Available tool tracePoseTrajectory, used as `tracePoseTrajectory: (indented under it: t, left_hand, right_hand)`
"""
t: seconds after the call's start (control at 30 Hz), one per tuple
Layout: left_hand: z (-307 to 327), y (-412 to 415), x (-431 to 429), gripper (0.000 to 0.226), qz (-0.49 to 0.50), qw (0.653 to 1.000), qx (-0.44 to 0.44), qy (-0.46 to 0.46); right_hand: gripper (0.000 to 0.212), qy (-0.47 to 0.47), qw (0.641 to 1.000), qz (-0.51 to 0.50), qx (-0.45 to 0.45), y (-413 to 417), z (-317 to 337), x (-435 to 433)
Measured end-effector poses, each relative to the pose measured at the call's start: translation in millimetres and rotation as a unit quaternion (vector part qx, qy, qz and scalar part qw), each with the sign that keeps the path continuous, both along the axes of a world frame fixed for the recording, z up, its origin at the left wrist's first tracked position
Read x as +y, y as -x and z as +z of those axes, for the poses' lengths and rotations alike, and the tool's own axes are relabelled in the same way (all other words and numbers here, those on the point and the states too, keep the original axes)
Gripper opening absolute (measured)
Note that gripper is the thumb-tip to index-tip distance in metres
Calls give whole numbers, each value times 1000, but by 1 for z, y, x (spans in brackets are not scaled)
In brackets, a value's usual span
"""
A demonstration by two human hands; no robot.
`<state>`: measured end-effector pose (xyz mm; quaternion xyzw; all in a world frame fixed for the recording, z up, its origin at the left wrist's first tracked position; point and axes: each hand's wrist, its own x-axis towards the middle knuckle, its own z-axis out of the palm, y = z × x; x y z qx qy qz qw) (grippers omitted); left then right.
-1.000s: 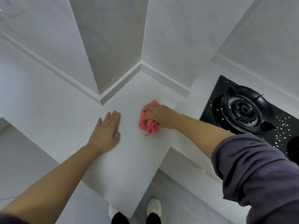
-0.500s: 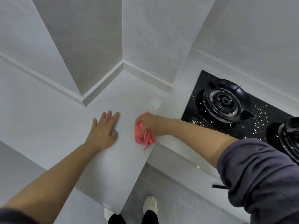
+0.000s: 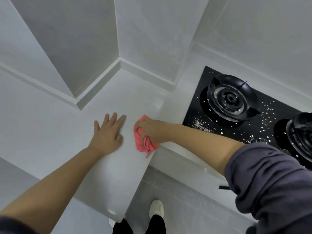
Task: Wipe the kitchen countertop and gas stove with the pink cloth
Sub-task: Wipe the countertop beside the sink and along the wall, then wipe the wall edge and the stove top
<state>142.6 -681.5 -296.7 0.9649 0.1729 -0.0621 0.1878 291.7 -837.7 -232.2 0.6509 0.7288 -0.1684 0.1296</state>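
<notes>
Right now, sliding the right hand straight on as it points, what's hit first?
Probably the left hand, flat on the countertop, just beyond the pink cloth the right hand grips.

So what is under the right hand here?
The right hand grips the bunched pink cloth, which lies on the white countertop by its front edge. The hand covers the cloth's middle, and the cloth hides the counter beneath.

Left grip (image 3: 108,132) lies flat; right grip (image 3: 152,130) is curled tight.
</notes>
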Motion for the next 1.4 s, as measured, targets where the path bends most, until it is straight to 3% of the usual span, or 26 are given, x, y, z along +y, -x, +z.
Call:
tracePoseTrajectory:
  t: [0.2, 0.3, 0.47, 0.53, 0.7, 0.77, 0.87, 1.1, 1.27, 1.4]
  left_hand:
    - [-2, -6, -9, 72, 6, 999, 30, -14]
    - [-1, -13, -14, 69, 18, 998, 47, -23]
    - [2, -28, -30, 68, 40, 998, 49, -16]
    - [2, -32, -39, 69, 46, 998, 48, -19]
    - [0, -36, -65, 70, 47, 997, 50, -33]
    - [0, -41, -77, 70, 47, 997, 51, -30]
    - [3, -52, -98, 71, 27, 998, 51, -28]
    - [14, -76, -139, 68, -56, 996, 37, -60]
    - [16, -80, -172, 67, -99, 994, 14, -52]
    - [17, -85, -200, 67, -120, 992, -2, -25]
  right_hand:
    - [28, 5, 997, 71, -14, -2, -11, -18]
    - [27, 14, 997, 72, 20, -16, -17, -33]
    - [27, -57, 991, 29, 117, -29, -20, -55]
    - [27, -44, 992, 32, 117, -35, -20, -65]
    - [30, -66, 980, -89, 164, -50, -31, -107]
    - [31, -68, 981, -103, 147, -58, -31, -129]
    - [26, -41, 996, -39, 74, -62, -32, -160]
    - [29, -7, 982, -168, 80, -59, -18, -232]
    - [28, 26, 977, -208, 47, -56, -17, -278]
    - [31, -1, 974, -222, 54, -54, -28, -316]
